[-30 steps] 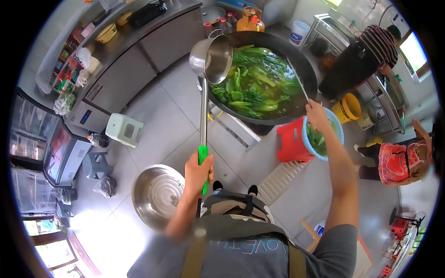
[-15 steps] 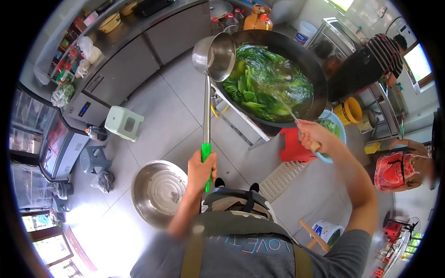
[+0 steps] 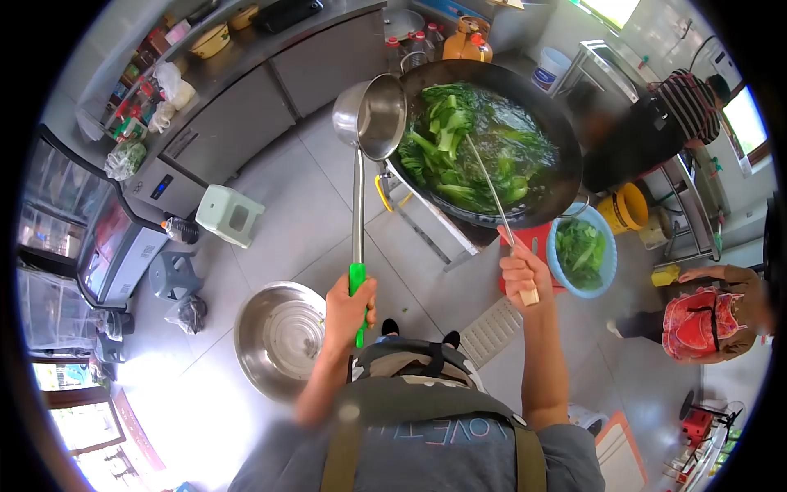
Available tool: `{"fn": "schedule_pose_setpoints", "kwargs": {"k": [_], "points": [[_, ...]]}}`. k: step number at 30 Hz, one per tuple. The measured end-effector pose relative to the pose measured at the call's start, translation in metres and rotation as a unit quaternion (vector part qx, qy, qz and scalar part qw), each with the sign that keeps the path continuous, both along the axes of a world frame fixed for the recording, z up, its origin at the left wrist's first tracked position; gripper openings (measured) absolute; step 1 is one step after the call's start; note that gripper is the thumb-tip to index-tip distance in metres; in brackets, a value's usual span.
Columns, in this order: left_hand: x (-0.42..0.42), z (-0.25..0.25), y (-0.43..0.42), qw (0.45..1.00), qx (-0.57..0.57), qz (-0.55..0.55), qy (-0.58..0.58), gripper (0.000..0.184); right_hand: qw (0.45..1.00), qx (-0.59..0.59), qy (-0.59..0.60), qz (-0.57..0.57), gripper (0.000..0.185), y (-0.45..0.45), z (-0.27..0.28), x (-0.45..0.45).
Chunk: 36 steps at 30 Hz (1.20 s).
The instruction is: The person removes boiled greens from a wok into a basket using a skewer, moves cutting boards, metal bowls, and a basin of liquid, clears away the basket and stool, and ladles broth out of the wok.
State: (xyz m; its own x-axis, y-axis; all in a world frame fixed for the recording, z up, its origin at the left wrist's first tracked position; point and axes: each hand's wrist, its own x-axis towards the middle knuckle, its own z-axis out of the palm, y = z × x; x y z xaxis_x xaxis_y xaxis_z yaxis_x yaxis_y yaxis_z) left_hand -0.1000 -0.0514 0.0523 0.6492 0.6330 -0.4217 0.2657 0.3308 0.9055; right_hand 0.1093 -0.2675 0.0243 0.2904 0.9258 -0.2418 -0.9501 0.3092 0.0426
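Observation:
My left hand (image 3: pixel 351 312) is wrapped round the green grip of a big steel ladle (image 3: pixel 359 209). The ladle's deep bowl is held up by the left rim of a large black wok (image 3: pixel 566 176). Leafy greens (image 3: pixel 452 123) lie in the liquid in the wok, heaped highest at its left side. My right hand (image 3: pixel 525 275) grips the wooden handle of a long, thin metal-shafted cooking tool (image 3: pixel 490 184). Its shaft slants up and left over the wok to the heaped greens, and its far end is hidden there.
A light blue basin (image 3: pixel 608 271) of greens stands beside a red stool (image 3: pixel 537 239), right of the wok. A wide steel basin (image 3: pixel 246 348) is on the floor at left. Two people are at the right, one in stripes (image 3: pixel 687 102), one in a red apron (image 3: pixel 693 324).
My right hand has moved left and down in view, swinging the tool's shaft up and left. Greens have been raised into a heap at the wok's left. The ladle has shifted slightly left.

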Motion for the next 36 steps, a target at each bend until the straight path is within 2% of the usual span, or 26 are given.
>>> {"fn": "schedule_pose_setpoints", "kwargs": {"k": [5, 10, 17, 19, 21, 23, 26, 36], "points": [[-0.002, -0.004, -0.015, 1.000, -0.010, 0.006, -0.019, 0.013, 0.997, -0.048, -0.052, -0.035, 0.045, -0.034, 0.033, -0.017], [0.006, 0.003, -0.031, 0.999, 0.032, -0.013, 0.003, 0.013, 0.987, -0.082, -0.124, -0.059, 0.051, -0.068, 0.063, -0.028], [0.019, 0.001, -0.054, 1.000, 0.010, -0.008, -0.006, 0.014, 0.986, 0.023, -0.136, -0.091, 0.051, -0.113, 0.089, -0.037], [0.020, -0.006, -0.059, 0.997, 0.070, -0.030, -0.017, 0.015, 0.988, 0.006, -0.123, -0.093, 0.052, -0.126, 0.092, -0.035], [0.024, -0.005, -0.067, 0.997, 0.072, -0.034, -0.013, 0.016, 0.989, -0.002, -0.112, -0.098, 0.052, -0.137, 0.095, -0.033], [0.029, 0.004, -0.074, 1.000, 0.018, -0.021, 0.008, 0.016, 0.989, 0.003, -0.100, -0.106, 0.051, -0.146, 0.095, -0.032], [0.032, -0.003, -0.082, 1.000, 0.003, -0.025, -0.011, 0.017, 0.989, 0.026, -0.090, -0.115, 0.051, -0.161, 0.097, -0.035], [0.051, -0.009, -0.102, 1.000, 0.004, -0.027, -0.012, 0.017, 0.975, 0.103, -0.099, -0.173, 0.055, -0.219, 0.130, -0.043]]}}
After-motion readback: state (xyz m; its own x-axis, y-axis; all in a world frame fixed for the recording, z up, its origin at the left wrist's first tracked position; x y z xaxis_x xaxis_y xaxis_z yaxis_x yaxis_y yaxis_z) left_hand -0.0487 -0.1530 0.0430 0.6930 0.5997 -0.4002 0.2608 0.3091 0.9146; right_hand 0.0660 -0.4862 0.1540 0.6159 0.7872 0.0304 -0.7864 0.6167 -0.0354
